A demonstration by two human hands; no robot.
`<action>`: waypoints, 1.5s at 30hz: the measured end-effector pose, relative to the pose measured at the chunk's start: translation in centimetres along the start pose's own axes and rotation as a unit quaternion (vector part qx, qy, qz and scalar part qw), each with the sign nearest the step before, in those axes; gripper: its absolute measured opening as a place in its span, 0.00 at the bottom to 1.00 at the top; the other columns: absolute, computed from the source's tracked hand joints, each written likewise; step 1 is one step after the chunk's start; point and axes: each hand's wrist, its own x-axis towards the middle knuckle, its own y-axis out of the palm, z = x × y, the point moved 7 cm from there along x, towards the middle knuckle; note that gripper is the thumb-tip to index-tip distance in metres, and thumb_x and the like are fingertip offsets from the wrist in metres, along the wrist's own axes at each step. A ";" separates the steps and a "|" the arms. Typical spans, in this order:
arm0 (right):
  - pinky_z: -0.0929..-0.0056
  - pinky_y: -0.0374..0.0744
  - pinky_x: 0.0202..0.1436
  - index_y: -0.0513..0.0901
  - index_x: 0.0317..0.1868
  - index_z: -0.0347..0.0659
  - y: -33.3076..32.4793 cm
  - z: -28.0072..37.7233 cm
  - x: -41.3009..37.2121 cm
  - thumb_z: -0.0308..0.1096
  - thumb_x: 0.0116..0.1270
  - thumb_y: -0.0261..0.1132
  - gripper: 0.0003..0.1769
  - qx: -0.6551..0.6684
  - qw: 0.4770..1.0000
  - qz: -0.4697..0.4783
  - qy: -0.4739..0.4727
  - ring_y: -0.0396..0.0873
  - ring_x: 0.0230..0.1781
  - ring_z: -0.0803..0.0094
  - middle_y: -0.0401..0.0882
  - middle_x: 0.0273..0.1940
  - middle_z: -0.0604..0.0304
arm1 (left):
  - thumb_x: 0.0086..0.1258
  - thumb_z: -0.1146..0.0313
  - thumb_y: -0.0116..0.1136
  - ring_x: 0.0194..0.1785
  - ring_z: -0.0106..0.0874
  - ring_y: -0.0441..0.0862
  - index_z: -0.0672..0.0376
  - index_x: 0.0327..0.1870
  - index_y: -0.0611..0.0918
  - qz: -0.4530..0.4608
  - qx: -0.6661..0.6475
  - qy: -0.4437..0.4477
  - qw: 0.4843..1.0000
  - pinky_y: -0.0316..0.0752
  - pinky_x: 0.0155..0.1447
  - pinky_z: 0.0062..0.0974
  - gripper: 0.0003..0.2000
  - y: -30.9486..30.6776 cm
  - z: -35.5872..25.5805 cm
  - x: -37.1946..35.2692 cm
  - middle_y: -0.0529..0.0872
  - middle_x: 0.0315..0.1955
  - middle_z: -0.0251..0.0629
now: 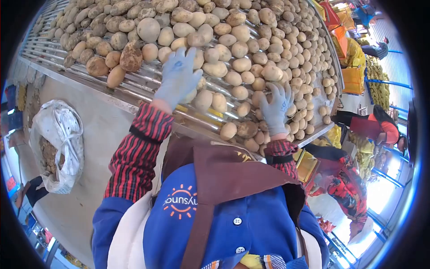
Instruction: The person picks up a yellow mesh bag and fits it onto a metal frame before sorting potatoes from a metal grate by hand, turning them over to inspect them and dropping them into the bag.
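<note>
Potatoes (pixel 215 68), many with dirt on them, lie in a thick layer over a conveyor of metal rollers (pixel 143 83). My left hand (pixel 178 76), in a pale blue-grey glove, rests among them near the front edge with its fingers apart and nothing in its grasp. A large, dirt-covered potato (pixel 131 56) lies to its left. Farther right, my right hand (pixel 276 107) wears the same kind of glove. Its fingers are spread over the potatoes and touch some of them; its palm side is hidden.
A metal rail (pixel 96 96) borders the conveyor in front of me. On the floor at left stands an open white sack (pixel 67 152) holding brownish contents. Other people (pixel 345 184) are at the right, near yellow and orange sacks (pixel 354 80).
</note>
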 end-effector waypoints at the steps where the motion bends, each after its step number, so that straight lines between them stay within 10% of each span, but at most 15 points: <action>1: 0.42 0.51 0.80 0.84 0.59 0.51 -0.4 0.2 0.9 0.47 0.60 0.71 0.26 0.023 0.998 -0.044 0.032 0.63 0.76 0.50 0.78 0.65 0.60 | 0.66 0.55 0.69 0.63 0.52 0.76 0.56 0.70 0.72 0.046 0.069 -0.035 0.996 0.75 0.64 0.47 0.33 0.5 -0.1 1.3 0.75 0.62 0.51; 9: 0.47 0.64 0.72 0.85 0.54 0.47 2.2 1.2 8.4 0.46 0.61 0.70 0.23 0.016 0.999 -0.016 -0.034 0.72 0.66 0.52 0.84 0.56 0.56 | 0.67 0.58 0.67 0.61 0.47 0.80 0.57 0.68 0.74 0.090 -0.005 -0.015 0.996 0.77 0.61 0.49 0.29 -0.9 1.0 1.3 0.81 0.57 0.51; 11: 0.47 0.70 0.66 0.85 0.52 0.44 2.4 1.0 9.5 0.47 0.63 0.68 0.21 0.009 0.990 0.134 0.036 0.76 0.61 0.49 0.84 0.50 0.54 | 0.71 0.62 0.59 0.62 0.48 0.81 0.60 0.73 0.70 0.165 -0.539 -0.107 0.819 0.76 0.64 0.51 0.29 -1.2 1.1 -1.8 0.80 0.63 0.48; 12: 0.47 0.70 0.66 0.85 0.52 0.44 2.0 1.5 10.5 0.47 0.63 0.68 0.21 0.010 0.990 0.134 0.036 0.76 0.61 0.49 0.84 0.50 0.54 | 0.71 0.62 0.59 0.62 0.48 0.81 0.60 0.73 0.70 0.165 -0.539 -0.108 0.819 0.76 0.64 0.51 0.29 -1.4 1.0 -3.1 0.80 0.63 0.48; 14: 0.49 0.76 0.60 0.83 0.52 0.43 2.7 3.0 12.1 0.47 0.60 0.70 0.24 0.175 0.974 0.137 0.034 0.78 0.58 0.47 0.83 0.49 0.49 | 0.74 0.62 0.53 0.66 0.46 0.79 0.63 0.74 0.68 0.180 -0.892 -0.190 0.369 0.77 0.66 0.49 0.28 -1.0 -0.7 -6.3 0.79 0.64 0.47; 20: 0.56 0.78 0.62 0.77 0.63 0.37 7.3 5.3 14.7 0.42 0.58 0.74 0.34 0.261 0.956 0.132 0.009 0.81 0.56 0.47 0.81 0.54 0.41 | 0.82 0.55 0.46 0.63 0.52 0.80 0.64 0.64 0.78 0.061 -0.921 -0.320 0.212 0.78 0.66 0.53 0.22 1.3 -0.5 -7.7 0.83 0.59 0.53; 22: 0.53 0.78 0.67 0.72 0.68 0.35 6.5 3.4 14.1 0.39 0.63 0.67 0.34 0.395 0.895 0.181 0.100 0.79 0.62 0.45 0.76 0.64 0.39 | 0.82 0.55 0.46 0.61 0.52 0.82 0.64 0.58 0.79 0.054 -0.917 -0.301 0.258 0.79 0.65 0.53 0.21 3.7 1.5 -7.9 0.84 0.55 0.53; 25: 0.37 0.73 0.74 0.65 0.73 0.31 3.4 3.8 12.3 0.35 0.69 0.56 0.34 0.892 0.382 0.181 0.157 0.73 0.69 0.37 0.72 0.69 0.39 | 0.82 0.55 0.46 0.56 0.50 0.84 0.63 0.48 0.81 0.062 -0.887 -0.283 0.361 0.82 0.61 0.51 0.18 5.2 2.3 -7.6 0.85 0.49 0.51; 28: 0.36 0.75 0.72 0.63 0.75 0.30 1.8 5.8 10.9 0.32 0.70 0.54 0.34 0.941 0.213 0.197 0.172 0.70 0.71 0.33 0.71 0.70 0.36 | 0.82 0.59 0.46 0.57 0.47 0.85 0.65 0.53 0.81 0.065 -0.858 -0.300 0.412 0.86 0.59 0.42 0.17 3.8 -0.5 -7.0 0.85 0.53 0.52; 29: 0.39 0.76 0.71 0.62 0.76 0.29 2.7 5.7 10.5 0.38 0.76 0.54 0.33 0.949 0.180 0.199 0.166 0.70 0.70 0.32 0.70 0.71 0.35 | 0.82 0.62 0.46 0.61 0.47 0.83 0.67 0.60 0.78 0.071 -0.819 -0.213 0.529 0.86 0.60 0.40 0.18 1.7 -2.3 -5.7 0.82 0.58 0.54; 31: 0.40 0.78 0.70 0.63 0.75 0.29 2.8 7.0 9.9 0.42 0.78 0.53 0.33 0.950 0.159 0.203 0.174 0.72 0.69 0.34 0.71 0.70 0.35 | 0.81 0.64 0.46 0.64 0.47 0.82 0.70 0.67 0.76 0.075 -0.759 -0.119 0.635 0.86 0.60 0.38 0.21 -0.6 -3.6 -4.4 0.80 0.63 0.56; 34: 0.47 0.84 0.61 0.67 0.73 0.30 2.9 8.6 9.3 0.52 0.82 0.51 0.34 0.950 0.157 0.212 0.166 0.80 0.63 0.44 0.76 0.66 0.38 | 0.81 0.66 0.46 0.69 0.48 0.79 0.73 0.76 0.66 0.165 -0.847 -0.194 0.466 0.85 0.64 0.37 0.27 0.5 -4.1 -3.9 0.74 0.70 0.57; 36: 0.50 0.79 0.67 0.66 0.74 0.30 3.1 9.7 9.0 0.49 0.82 0.50 0.33 0.949 0.133 0.257 0.125 0.76 0.67 0.48 0.73 0.68 0.40 | 0.81 0.68 0.43 0.70 0.47 0.77 0.74 0.77 0.63 0.147 -0.804 -0.126 0.562 0.84 0.63 0.35 0.27 0.1 -4.1 -3.3 0.72 0.72 0.58; 37: 0.58 0.84 0.50 0.69 0.72 0.31 4.0 9.5 8.6 0.52 0.83 0.47 0.33 0.930 0.198 0.234 0.202 0.83 0.53 0.52 0.79 0.62 0.41 | 0.81 0.68 0.43 0.70 0.47 0.77 0.74 0.77 0.63 0.140 -0.787 -0.104 0.592 0.84 0.63 0.34 0.27 -0.1 -4.0 -3.0 0.72 0.72 0.58; 45: 0.64 0.77 0.27 0.77 0.64 0.36 4.2 11.6 8.9 0.55 0.84 0.43 0.31 0.934 0.157 0.272 0.173 0.81 0.30 0.57 0.84 0.52 0.40 | 0.82 0.62 0.41 0.67 0.48 0.77 0.68 0.81 0.57 0.168 -0.926 -0.203 0.271 0.82 0.61 0.37 0.31 2.0 -3.7 -2.7 0.71 0.72 0.53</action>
